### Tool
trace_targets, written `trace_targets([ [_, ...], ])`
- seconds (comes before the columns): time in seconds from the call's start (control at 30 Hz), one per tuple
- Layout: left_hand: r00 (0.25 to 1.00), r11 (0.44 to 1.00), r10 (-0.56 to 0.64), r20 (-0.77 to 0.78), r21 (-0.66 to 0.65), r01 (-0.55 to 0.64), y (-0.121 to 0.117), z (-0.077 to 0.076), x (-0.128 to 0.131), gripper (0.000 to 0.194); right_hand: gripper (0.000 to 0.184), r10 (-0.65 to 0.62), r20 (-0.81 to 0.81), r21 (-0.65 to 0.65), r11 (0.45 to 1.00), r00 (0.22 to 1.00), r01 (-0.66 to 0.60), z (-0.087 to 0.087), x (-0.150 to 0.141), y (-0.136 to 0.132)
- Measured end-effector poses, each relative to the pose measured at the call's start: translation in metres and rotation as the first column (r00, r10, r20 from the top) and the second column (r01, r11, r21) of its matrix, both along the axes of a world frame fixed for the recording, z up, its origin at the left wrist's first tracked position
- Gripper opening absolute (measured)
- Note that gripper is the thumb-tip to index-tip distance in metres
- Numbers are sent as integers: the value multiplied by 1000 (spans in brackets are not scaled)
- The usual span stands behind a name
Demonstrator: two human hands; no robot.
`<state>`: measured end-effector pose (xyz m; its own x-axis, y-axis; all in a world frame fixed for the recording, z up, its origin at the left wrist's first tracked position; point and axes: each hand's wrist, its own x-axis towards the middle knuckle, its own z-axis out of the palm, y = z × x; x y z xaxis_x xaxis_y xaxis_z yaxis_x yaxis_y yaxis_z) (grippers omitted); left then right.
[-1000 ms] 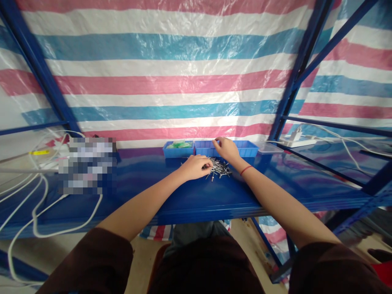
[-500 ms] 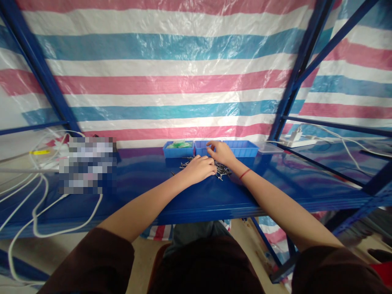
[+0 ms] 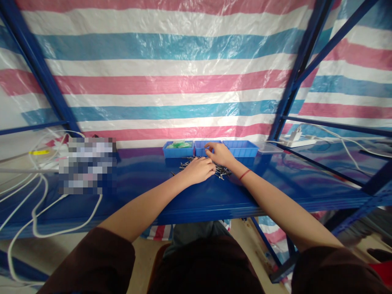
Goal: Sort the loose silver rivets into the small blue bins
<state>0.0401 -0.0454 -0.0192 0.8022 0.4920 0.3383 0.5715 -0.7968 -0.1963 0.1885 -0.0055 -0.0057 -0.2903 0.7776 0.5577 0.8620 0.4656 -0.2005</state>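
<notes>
A loose pile of thin metal pins (image 3: 221,173), dark and silver, possibly rivets or screws, lies on the blue tabletop. My left hand (image 3: 200,169) rests over the pile's left part with its fingers curled; what they pinch is hidden. Just behind it, my right hand (image 3: 221,154) hovers at the front of the middle blue bin (image 3: 199,144). Its index finger and thumb are bent and apart, with nothing visible between them. To the left stands a blue bin (image 3: 178,152) with green and clear plastic bags; a longer divided blue bin (image 3: 241,150) is to the right.
A clear plastic lid (image 3: 270,148) lies right of the bins. White cables (image 3: 45,204) loop over the table's left side, by a blurred-out object (image 3: 88,165). A white power strip (image 3: 297,141) sits at the far right. Blue metal posts (image 3: 284,98) frame the striped sheet behind.
My right hand has shifted slightly left over the middle bin. My left hand has barely moved, its fingers a little lower on the pile.
</notes>
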Motion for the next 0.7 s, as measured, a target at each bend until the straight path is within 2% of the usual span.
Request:
trace_targets([
  [0.53,1000,1000,3,7,-27,-3,2,-2,0,25,29,18,-2,-11,1000,1000,-18,1,0,-2],
  [0.63,996,999,-39,81,-33,42,4,-6,0,25,29,14,-52,-17,1000,999,-15,2,2,0],
  [0.7,974,992,-73,216,-81,93,8,-7,0,24,28,13,-135,-4,1000,991,-14,4,5,2],
])
